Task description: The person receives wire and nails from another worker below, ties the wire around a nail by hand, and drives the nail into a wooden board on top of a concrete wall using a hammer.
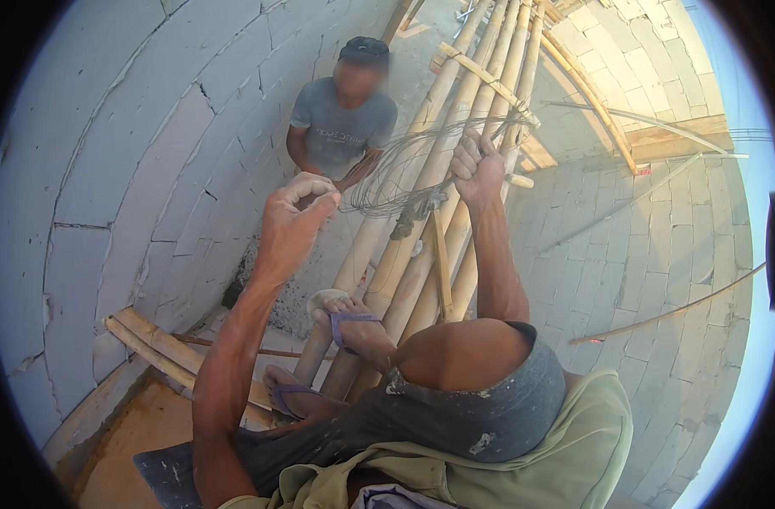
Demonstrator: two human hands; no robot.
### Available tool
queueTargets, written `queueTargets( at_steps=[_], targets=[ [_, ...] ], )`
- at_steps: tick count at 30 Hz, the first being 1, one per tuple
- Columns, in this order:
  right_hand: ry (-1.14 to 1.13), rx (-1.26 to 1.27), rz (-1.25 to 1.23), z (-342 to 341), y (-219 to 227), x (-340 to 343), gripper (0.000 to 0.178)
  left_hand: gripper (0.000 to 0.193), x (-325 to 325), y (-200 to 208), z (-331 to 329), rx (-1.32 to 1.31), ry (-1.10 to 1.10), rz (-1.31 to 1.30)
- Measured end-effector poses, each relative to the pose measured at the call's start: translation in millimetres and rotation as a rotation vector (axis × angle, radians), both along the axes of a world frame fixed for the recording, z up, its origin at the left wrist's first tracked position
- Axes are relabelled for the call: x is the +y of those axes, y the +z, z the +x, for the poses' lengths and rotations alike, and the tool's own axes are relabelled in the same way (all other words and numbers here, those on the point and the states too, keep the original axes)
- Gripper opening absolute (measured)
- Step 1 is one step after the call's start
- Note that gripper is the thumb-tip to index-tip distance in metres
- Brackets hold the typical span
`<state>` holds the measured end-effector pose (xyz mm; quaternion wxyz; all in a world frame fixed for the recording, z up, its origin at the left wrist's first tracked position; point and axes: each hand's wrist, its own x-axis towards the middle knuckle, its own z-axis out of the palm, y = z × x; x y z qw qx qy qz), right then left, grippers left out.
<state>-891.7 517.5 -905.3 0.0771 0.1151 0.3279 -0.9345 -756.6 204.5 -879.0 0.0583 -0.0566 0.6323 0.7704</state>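
Observation:
A loose coil of thin dark wire [387, 174] hangs in front of me over a row of bamboo poles [430, 161]. My right hand [479, 165] is closed in a fist around the far right part of the coil. My left hand [305, 208] is raised at the left, its fingers curled and the thumb pressed to them. The coil's left loops come up close beside its fingertips; whatever sits in that pinch is too fine to make out. My sandalled feet [358, 329] rest at the lower part of the poles.
Below, a person in a grey shirt [341, 127] stands beside the grey block wall [124, 170] at left. A bamboo crosspiece [489, 81] lies across the poles. Timber planks [154, 343] lie at lower left. Another block wall [650, 229] rises at right, with thin poles leaning there.

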Motion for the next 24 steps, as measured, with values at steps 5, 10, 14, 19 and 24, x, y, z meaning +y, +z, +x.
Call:
queueTargets(
  at_steps=[5,10,14,19,24],
  targets=[
    [-0.053,0.011,0.073,-0.5,3.7,-6.2,0.039,0.012,2.0,-1.7,1.0,0.218,0.173,-0.319],
    [-0.06,-0.003,-0.032,-3.4,-2.9,5.2,0.04,0.013,7.5,11.3,1.6,0.108,0.004,0.083],
    [-0.095,-0.028,-0.272,-18.3,-17.1,22.0,0.037,0.019,16.3,30.9,15.1,0.204,-0.135,0.229],
    [-0.23,-0.12,-0.227,-47.0,-36.9,68.0,0.029,0.026,10.6,44.7,34.6,0.08,-0.173,0.549],
    [-0.336,-0.164,-0.05,-97.2,-54.3,147.9,0.024,0.036,-35.5,75.0,48.8,-0.035,-0.24,0.415]
  ],
)
